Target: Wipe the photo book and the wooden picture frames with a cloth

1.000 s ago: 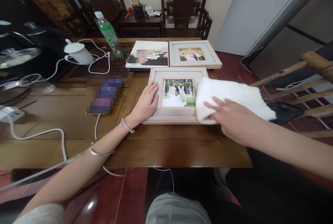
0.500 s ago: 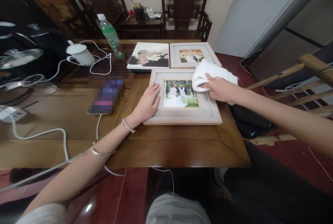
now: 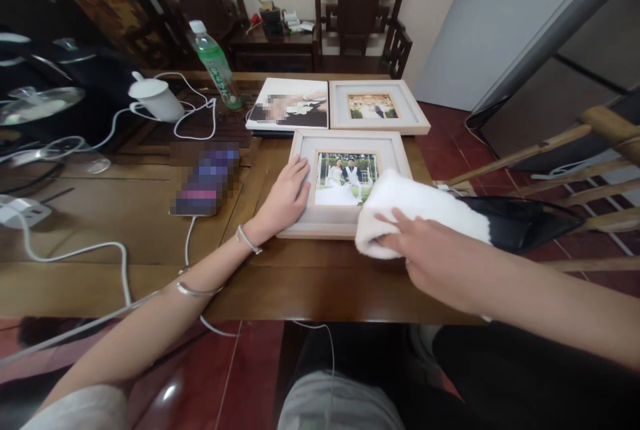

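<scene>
Down along the right-hand side of the frame the folded white towelling cloth (image 3: 425, 207) has travelled: half a second ago it lay by the far right corner, and now it covers the near right corner and laps over the near edge. For the wiping in hand, this suggests that the work has passed from the far part of that side to the near part, though whether the cloth is pressing hard cannot be told.

The right hand (image 3: 430, 247) has come with it, gripping the bunched cloth, fingers bent around its near end. The left hand (image 3: 287, 197) has stayed put, open, its fingers laid on the left side of the frame rather than closed around it, seemingly steadying it.

Between the hands, the pale wooden rectangular picture frame (image 3: 325, 220) with its wedding photo lies flat on the brown, polished wooden desk (image 3: 295, 277), much as in the earlier view. Its far right part, where the cloth was, is now uncovered; its near right corner, visible then, is hidden.

Behind it, a second pale wooden picture frame (image 3: 409, 113) and a white-edged rectangular photo panel (image 3: 263, 93) lie side by side, with no clear change in place.
</scene>
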`<state>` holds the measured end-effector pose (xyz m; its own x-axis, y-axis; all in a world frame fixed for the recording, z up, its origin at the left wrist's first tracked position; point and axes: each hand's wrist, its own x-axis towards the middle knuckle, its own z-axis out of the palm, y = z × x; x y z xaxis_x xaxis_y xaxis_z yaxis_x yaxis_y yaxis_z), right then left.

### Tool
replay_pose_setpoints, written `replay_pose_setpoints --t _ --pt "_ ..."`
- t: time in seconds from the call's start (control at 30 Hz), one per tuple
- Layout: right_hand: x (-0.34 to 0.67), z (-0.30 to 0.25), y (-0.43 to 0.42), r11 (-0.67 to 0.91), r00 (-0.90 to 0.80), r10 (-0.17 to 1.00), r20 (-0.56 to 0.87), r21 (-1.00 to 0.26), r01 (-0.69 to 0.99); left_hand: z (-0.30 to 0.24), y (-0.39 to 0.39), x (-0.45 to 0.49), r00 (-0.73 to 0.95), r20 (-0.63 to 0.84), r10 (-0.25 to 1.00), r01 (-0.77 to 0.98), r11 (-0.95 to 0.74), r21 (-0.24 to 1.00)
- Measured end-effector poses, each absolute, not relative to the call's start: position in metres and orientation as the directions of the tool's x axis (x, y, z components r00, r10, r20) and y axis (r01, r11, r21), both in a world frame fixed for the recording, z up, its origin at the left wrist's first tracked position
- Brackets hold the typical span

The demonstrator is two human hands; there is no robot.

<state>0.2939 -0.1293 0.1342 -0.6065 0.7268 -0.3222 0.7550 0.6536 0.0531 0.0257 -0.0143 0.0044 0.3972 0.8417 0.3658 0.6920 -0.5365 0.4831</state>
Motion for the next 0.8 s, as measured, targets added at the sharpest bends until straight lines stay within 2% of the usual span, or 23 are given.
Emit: replay_pose_setpoints --t 0.17,0.23,0.33,0.47,0.6,0.8 --pt "0.267 0.13 -0.114 0.654 -0.644 0.703 -0.3 -0.083 0.752 0.004 -0.015 0.026 0.4 0.358 0.844 0.732 -0.529 0.429" --pt "0.258 0.126 -0.09 0.629 -0.625 0.729 -0.277 -0.086 0.772 0.004 -0.014 0.027 0.401 0.365 0.84 0.726 -0.535 0.433" --pt "0.244 0.119 -0.047 0.673 -0.661 0.735 -0.152 0.041 0.738 0.004 -0.014 0.029 0.413 0.412 0.812 0.682 -0.575 0.452" --pt "0.22 0.107 0.008 0.744 -0.764 0.646 -0.002 0.228 0.628 0.006 -0.015 0.031 0.396 0.448 0.802 0.675 -0.585 0.45" --pt "0.197 0.095 0.045 0.737 -0.771 0.637 -0.011 0.301 0.605 0.007 -0.016 0.03 0.383 0.4 0.833 0.72 -0.54 0.436" --pt "0.209 0.096 0.06 0.693 -0.705 0.699 -0.122 0.359 0.625 0.005 -0.016 0.026 0.388 0.366 0.846 0.729 -0.525 0.439"
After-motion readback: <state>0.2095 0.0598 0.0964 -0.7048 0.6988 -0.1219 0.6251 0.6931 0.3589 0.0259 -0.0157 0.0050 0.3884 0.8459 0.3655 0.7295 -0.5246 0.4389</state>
